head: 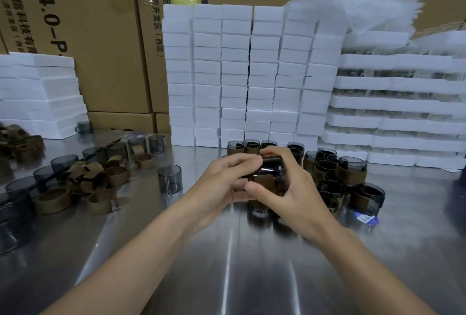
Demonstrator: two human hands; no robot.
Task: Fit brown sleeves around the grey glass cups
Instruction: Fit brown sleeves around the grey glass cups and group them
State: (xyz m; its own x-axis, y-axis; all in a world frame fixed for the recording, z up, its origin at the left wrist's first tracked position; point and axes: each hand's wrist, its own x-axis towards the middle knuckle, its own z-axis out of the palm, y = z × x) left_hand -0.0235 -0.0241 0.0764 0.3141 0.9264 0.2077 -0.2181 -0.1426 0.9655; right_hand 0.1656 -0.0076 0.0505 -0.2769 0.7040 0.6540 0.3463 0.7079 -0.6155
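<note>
In front of the stacked wall of white foam blocks (252, 75) and to its left, loose brown band-shaped sleeves (83, 183) and bare smoky grey glass cups (169, 179) are lying on the shiny steel table (227, 264). Straight in front of that wall, the left hand (222, 182) and right hand (292, 188) are both gripping one dark grey glass cup (272, 163) with a brown sleeve (263, 180) sitting around it. Before the wall's right end, sleeved cups (350, 171) are standing clustered.

Bare left grip (224, 181), bare right grip (290, 190) — forearms (141, 246) uncovered from wrist to frame edge
</note>
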